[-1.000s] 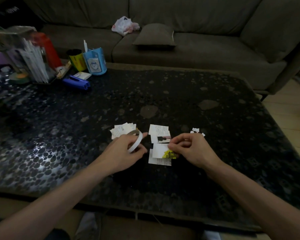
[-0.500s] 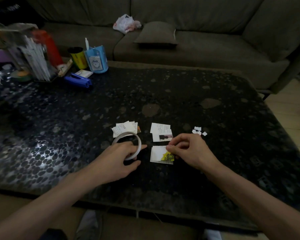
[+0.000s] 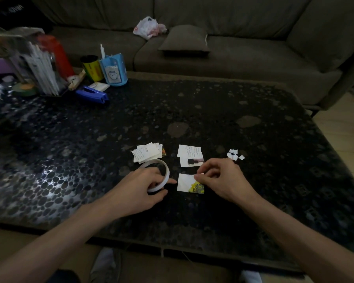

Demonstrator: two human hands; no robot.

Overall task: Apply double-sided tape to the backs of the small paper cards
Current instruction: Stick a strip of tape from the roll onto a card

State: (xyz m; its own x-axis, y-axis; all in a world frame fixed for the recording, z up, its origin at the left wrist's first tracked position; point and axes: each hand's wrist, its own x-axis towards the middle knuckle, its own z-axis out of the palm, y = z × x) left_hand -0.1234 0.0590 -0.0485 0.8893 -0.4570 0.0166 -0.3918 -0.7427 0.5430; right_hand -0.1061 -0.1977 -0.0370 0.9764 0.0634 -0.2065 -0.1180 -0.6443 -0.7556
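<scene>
My left hand [image 3: 140,189] grips a thin white roll of double-sided tape [image 3: 159,172], tilted on the dark table. My right hand [image 3: 219,177] pinches a small white bit at the top edge of a paper card with a yellow picture [image 3: 189,183], which lies flat between both hands. Two more cards [image 3: 190,156] lie just beyond it, one showing a dark figure. A loose stack of cards [image 3: 146,154] sits behind the tape roll. Small white paper scraps [image 3: 234,156] lie to the right of my right hand.
The black pebble-patterned table [image 3: 192,111] carries clutter at its far left: a blue stapler [image 3: 92,94], a blue pen cup [image 3: 113,71], a yellow can [image 3: 91,68], a red bottle [image 3: 56,55]. A grey sofa [image 3: 233,48] with a cushion stands behind.
My left hand lowered the tape roll from an upright hold to a tilted one near the table. My right hand stayed at the yellow card's edge, fingers now pinching a white bit.
</scene>
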